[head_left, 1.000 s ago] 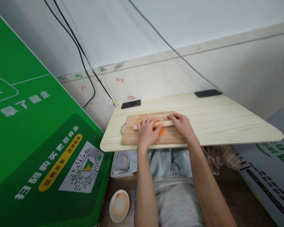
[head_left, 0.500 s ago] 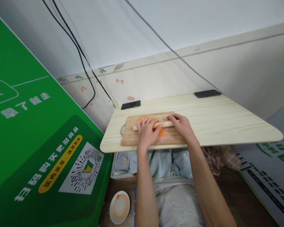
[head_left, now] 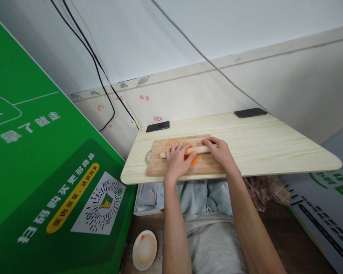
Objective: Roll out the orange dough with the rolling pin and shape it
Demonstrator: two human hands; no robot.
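Note:
A pale wooden rolling pin lies crosswise on the wooden cutting board. My left hand is closed over its left part, with the fingers bent across the wood and the left tip poking out. At the other end, my right hand grips the pin between thumb and fingers. A flat piece of orange dough shows under and just in front of the pin, partly hidden by my left hand. Pale flour-like specks and an orange stain mark the board around it.
The board rests on a light wood table against the wall. Two dark phones lie at its back edge, one left and one right. Below left is a stained white bowl; a green printed panel stands at left.
My left wrist and forearm have shifted very slightly to the left. Both hands, the rolling pin and the dough look otherwise almost the same.

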